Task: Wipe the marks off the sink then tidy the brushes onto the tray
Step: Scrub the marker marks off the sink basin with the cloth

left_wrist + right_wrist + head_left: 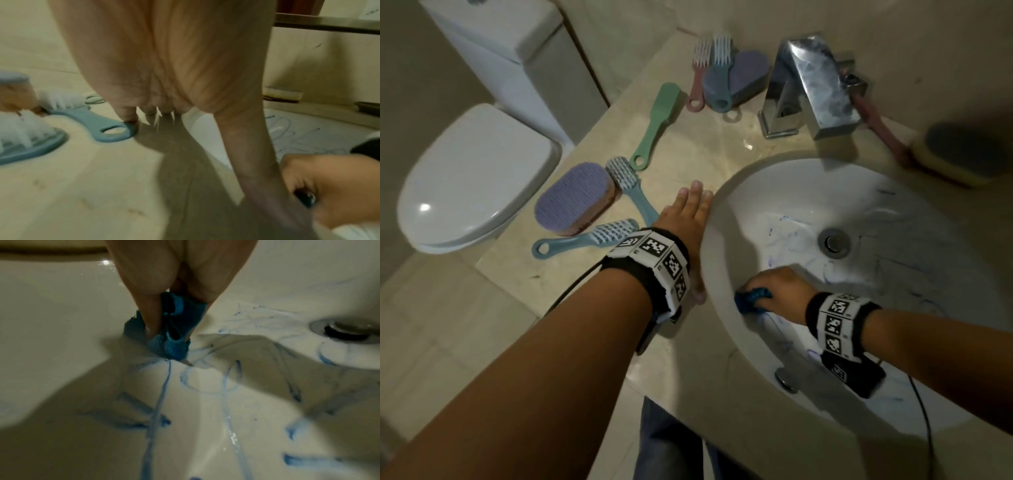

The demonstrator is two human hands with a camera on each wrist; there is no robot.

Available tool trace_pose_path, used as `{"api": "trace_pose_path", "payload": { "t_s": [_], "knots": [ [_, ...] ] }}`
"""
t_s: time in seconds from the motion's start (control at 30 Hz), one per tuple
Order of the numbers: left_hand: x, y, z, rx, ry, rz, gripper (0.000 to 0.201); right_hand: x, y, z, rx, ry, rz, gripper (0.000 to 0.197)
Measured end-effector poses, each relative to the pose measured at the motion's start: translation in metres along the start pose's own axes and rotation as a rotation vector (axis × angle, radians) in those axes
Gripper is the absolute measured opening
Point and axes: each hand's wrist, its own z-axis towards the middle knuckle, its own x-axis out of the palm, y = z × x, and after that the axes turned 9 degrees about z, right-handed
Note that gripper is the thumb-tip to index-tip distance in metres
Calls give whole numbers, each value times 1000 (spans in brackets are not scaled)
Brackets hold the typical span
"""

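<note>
The white sink [808, 192] carries blue scribbled marks [786, 233] around the drain [834, 243]. My right hand [756, 296] is inside the bowl at its near left wall, gripping a crumpled blue cloth [751, 298] pressed to the porcelain. In the right wrist view the cloth [174, 347] is pinched between thumb and fingers of that hand [172, 318], above long blue streaks [164, 386]. My left hand [688, 212] lies flat with straight fingers on the counter beside the sink's left rim, holding nothing. Blue-grey brushes [630, 192] [585, 238] lie just left of it.
A green brush [657, 123], a purple-topped scrubber [575, 198], and pink [698, 78] and teal [719, 72] brushes on a purple pad [751, 72] lie on the counter. The chrome faucet [811, 85] stands behind the bowl. A yellow sponge [959, 157] lies at the right, a toilet [476, 178] at the left.
</note>
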Motion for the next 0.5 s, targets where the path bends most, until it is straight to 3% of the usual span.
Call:
{"api": "trace_pose_path", "payload": {
  "t_s": [0.07, 0.2, 0.23, 0.33, 0.4, 0.5],
  "knots": [
    [0, -2, -1, -9, 6, 25, 161, -6, -4, 12, 18, -40, -19, 38],
    [1, 1, 1, -17, -7, 12, 163, -14, 1, 41, 53, -307, 31, 40],
    [2, 1, 1, -8, -9, 8, 164, -12, 3, 39, 49, -289, 56, 41],
    [3, 3, 2, -6, -17, -13, 166, -2, 5, 7, -28, 11, -13, 38],
    [3, 3, 1, -3, -22, -45, 166, -2, 3, -11, -67, 130, -76, 35],
    [3, 3, 2, -10, -26, -60, 166, -7, 2, 5, -38, 16, -7, 35]
  ]
}}
